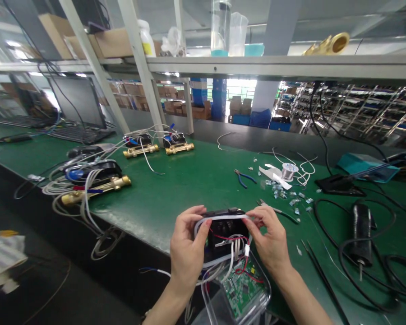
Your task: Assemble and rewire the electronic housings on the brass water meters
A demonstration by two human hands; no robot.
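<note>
A black housing (221, 228) with wires inside is between my two hands, near the bench's front edge. Along its rim runs a white sealing strip (228, 217). My left hand (188, 241) grips the left side, its thumb pressing on the strip. At the top right corner, my right hand (269, 237) pinches the strip between thumb and fingers. Below the housing lies a clear cover (269, 295) holding a green circuit board (242, 289). Red and black wires with a white connector (246, 250) run between the board and the housing.
Blue-handled pliers (245, 177), cutters (280, 213), a solder spool (288, 170) and small packets lie beyond my hands. To the right are tweezers (325, 280) and a black electric screwdriver (361, 232) with cables. Brass meter bodies (96, 189) with coiled wires stand left.
</note>
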